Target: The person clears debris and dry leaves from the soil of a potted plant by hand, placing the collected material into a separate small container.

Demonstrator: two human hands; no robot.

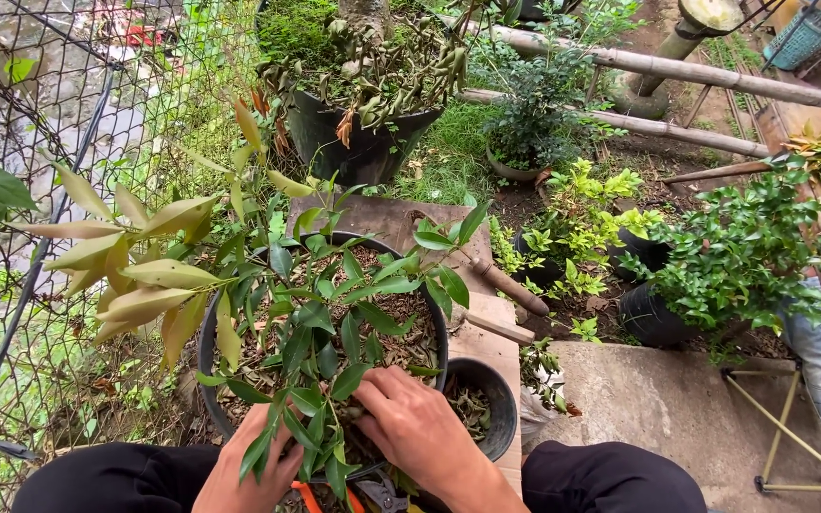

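Head view. 2 hands work at the base of a leafy sapling (311,332) rooted in a large black pot (209,334) between the person's knees. The left hand (249,465) curls loosely around the lower stems, partly hidden by leaves. The right hand (417,427) presses its fingers into the soil (401,328) beside the stem; whether it grips anything cannot be told. A small black pot (501,404) of dry debris stands just right.

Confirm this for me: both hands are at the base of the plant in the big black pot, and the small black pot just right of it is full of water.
Not quite. In the head view both hands, left hand and right hand, are at the plant's base in the big black pot, but the small black pot holds dry leaf bits, not water.
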